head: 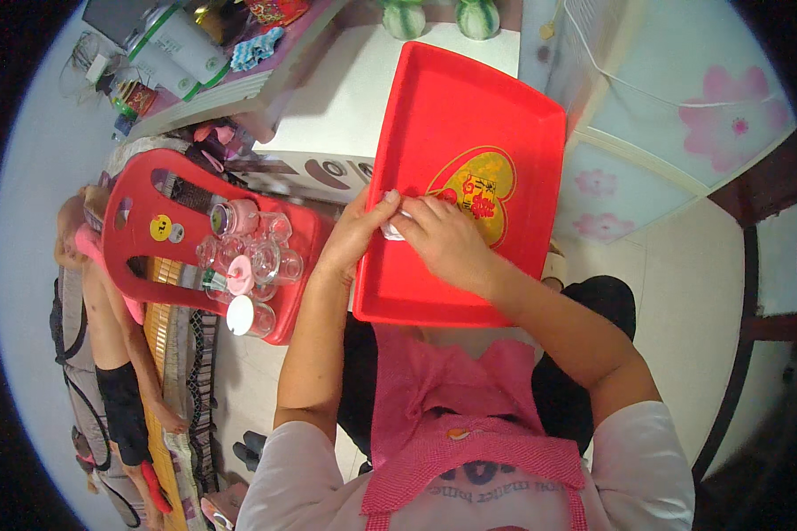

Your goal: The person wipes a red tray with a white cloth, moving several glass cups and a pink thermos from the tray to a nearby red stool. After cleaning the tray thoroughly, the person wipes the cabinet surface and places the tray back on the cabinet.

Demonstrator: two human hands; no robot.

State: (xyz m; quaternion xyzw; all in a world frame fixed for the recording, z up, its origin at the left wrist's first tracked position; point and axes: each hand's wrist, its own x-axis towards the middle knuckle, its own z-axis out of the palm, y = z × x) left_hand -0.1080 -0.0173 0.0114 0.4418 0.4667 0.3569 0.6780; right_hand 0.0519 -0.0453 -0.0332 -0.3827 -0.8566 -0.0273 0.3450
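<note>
A red plastic tray (471, 99) with a raised rim stretches before me, its far end over a white surface. On its floor is a yellow heart-shaped print (498, 179) bearing writing. My left hand (355, 232) grips the tray's left rim, the thumb lying over the edge. Inside the tray, close to that thumb, my right hand (445, 239) presses down a small wad of white cloth or tissue (392, 232). Its fingers hide most of the wad and part of the print.
Left of the tray, a red plastic chair (192, 192) carries several glass jars (265, 259). Beyond it, a person (113, 318) lies on a couch. Two green-and-white melon-shaped objects (404, 20) stand at the back. A flower-patterned panel (691, 119) borders the right side.
</note>
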